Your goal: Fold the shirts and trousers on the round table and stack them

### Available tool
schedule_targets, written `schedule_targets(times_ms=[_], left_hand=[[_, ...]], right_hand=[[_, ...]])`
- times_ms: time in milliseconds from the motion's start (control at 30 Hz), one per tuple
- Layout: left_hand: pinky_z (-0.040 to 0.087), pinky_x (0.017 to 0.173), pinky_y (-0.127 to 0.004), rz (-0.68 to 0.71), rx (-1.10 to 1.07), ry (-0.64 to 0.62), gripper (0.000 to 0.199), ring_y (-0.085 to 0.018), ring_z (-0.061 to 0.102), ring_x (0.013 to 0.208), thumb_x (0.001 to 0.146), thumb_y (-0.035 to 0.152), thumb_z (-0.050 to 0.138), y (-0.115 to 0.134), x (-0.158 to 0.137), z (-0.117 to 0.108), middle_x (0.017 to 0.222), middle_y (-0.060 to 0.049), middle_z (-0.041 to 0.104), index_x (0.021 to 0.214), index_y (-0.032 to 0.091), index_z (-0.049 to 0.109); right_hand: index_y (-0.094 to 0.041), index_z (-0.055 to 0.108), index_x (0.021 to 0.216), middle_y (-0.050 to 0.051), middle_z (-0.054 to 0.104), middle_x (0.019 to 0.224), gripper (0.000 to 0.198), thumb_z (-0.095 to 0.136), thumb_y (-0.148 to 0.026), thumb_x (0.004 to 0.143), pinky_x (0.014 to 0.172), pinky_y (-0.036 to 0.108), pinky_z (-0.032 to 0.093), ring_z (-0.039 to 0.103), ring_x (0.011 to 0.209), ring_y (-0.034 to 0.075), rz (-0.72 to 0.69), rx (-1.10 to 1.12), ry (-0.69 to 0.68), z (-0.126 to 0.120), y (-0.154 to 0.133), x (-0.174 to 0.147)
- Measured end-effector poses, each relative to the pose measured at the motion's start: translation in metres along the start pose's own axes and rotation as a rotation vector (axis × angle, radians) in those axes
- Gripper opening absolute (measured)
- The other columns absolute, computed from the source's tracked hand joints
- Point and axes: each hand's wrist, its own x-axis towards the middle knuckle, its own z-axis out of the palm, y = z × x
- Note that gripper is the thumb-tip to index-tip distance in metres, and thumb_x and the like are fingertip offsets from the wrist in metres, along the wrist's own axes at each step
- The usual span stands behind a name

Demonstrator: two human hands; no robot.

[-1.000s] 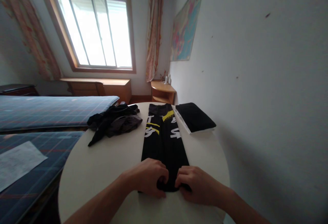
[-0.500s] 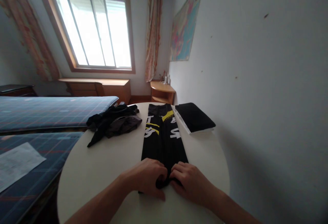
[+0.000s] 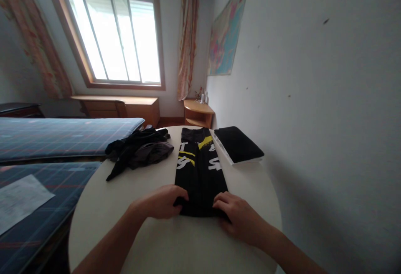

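Observation:
A pair of black pants (image 3: 200, 182) with white lettering and yellow stripes lies lengthwise on the round white table (image 3: 150, 244). Its near end is folded into a straight edge. My left hand (image 3: 166, 201) is closed around the near left corner, thumb underneath and fingers on top. At the near right corner, my right hand (image 3: 236, 214) pinches the cloth, with the fingertips over the edge. Between the two hands the fabric lies fairly flat.
A crumpled pile of dark clothes (image 3: 140, 148) sits at the table's back left. Back right, a black folded cloth (image 3: 239, 143) rests on something white. Plaid mattresses (image 3: 62, 138) stand to the left, one with a paper sheet (image 3: 23, 203). A wall (image 3: 328, 140) runs along the right.
My hands have moved apart, from the middle of the near end out to its two corners. The bunched near end is now spread wider and flatter, its edge farther from me.

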Motion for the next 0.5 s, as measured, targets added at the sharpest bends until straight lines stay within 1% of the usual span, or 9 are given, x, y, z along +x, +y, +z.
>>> schedule_targets(times_ms=[67,100,200,300,333,367,400,467,500], left_hand=[[0.048,0.080,-0.025,0.001,-0.066,-0.016,0.037,-0.019,0.066,0.092,0.075,0.018,0.057,-0.001,-0.001,-0.004,0.104,-0.003,0.074,0.108,0.024,0.071],[0.048,0.078,-0.024,-0.001,-0.094,-0.026,0.036,-0.018,0.066,0.089,0.075,0.019,0.057,0.000,-0.001,-0.005,0.102,-0.002,0.074,0.107,0.023,0.071],[0.046,0.066,-0.021,-0.017,-0.175,-0.097,0.035,-0.014,0.062,0.074,0.074,0.019,0.058,0.001,-0.004,-0.008,0.090,0.001,0.072,0.105,0.022,0.072],[0.039,0.054,-0.019,-0.027,-0.277,-0.187,0.033,-0.010,0.052,0.060,0.074,0.022,0.060,0.000,-0.006,-0.008,0.074,0.004,0.064,0.105,0.021,0.071],[0.037,0.052,-0.018,-0.022,-0.321,-0.196,0.032,-0.010,0.049,0.058,0.075,0.023,0.061,-0.001,-0.007,-0.007,0.071,0.005,0.061,0.105,0.021,0.070],[0.036,0.050,-0.018,-0.017,-0.366,-0.173,0.032,-0.009,0.046,0.057,0.076,0.026,0.062,-0.002,-0.006,-0.007,0.068,0.005,0.057,0.107,0.021,0.069],[0.035,0.050,-0.018,-0.010,-0.408,-0.122,0.032,-0.009,0.044,0.056,0.078,0.029,0.062,-0.003,-0.004,-0.006,0.067,0.005,0.054,0.108,0.020,0.068],[0.037,0.052,-0.019,0.001,-0.485,0.062,0.033,-0.010,0.044,0.058,0.082,0.035,0.061,-0.006,0.002,-0.005,0.069,0.003,0.053,0.110,0.019,0.066],[0.039,0.054,-0.020,-0.001,-0.506,0.189,0.034,-0.010,0.045,0.060,0.084,0.037,0.060,-0.007,0.006,-0.005,0.072,0.002,0.054,0.112,0.018,0.064]], right_hand=[[-0.020,0.070,0.107,0.007,0.068,0.117,0.030,0.056,-0.012,0.082,0.096,0.032,0.045,0.062,0.108,0.021,-0.029,0.034,-0.008,-0.005,0.003,-0.001],[-0.020,0.070,0.108,0.008,0.070,0.115,0.028,0.055,-0.014,0.085,0.095,0.031,0.045,0.063,0.106,0.021,-0.038,0.047,-0.024,-0.008,0.003,-0.001],[-0.021,0.071,0.104,0.006,0.073,0.098,0.022,0.054,-0.020,0.089,0.081,0.028,0.047,0.067,0.091,0.020,-0.046,0.041,-0.127,-0.021,-0.002,-0.002],[-0.022,0.071,0.093,0.002,0.073,0.084,0.016,0.056,-0.020,0.086,0.066,0.024,0.043,0.066,0.074,0.016,-0.079,0.088,-0.267,-0.036,-0.011,-0.002],[-0.021,0.070,0.090,0.001,0.071,0.080,0.015,0.057,-0.019,0.085,0.062,0.022,0.041,0.064,0.069,0.015,-0.088,0.120,-0.312,-0.041,-0.012,-0.001],[-0.021,0.070,0.087,0.000,0.070,0.076,0.014,0.057,-0.018,0.083,0.059,0.021,0.040,0.062,0.065,0.013,-0.087,0.148,-0.345,-0.046,-0.013,0.000],[-0.021,0.069,0.086,-0.001,0.068,0.073,0.014,0.056,-0.017,0.082,0.057,0.021,0.039,0.059,0.062,0.012,-0.080,0.170,-0.361,-0.051,-0.012,0.003],[-0.021,0.069,0.088,-0.002,0.067,0.071,0.017,0.054,-0.016,0.083,0.056,0.021,0.038,0.057,0.060,0.012,-0.051,0.185,-0.320,-0.059,-0.006,0.011],[-0.021,0.069,0.091,-0.001,0.067,0.073,0.018,0.053,-0.017,0.084,0.057,0.022,0.039,0.058,0.061,0.013,-0.033,0.172,-0.256,-0.063,-0.002,0.017]])
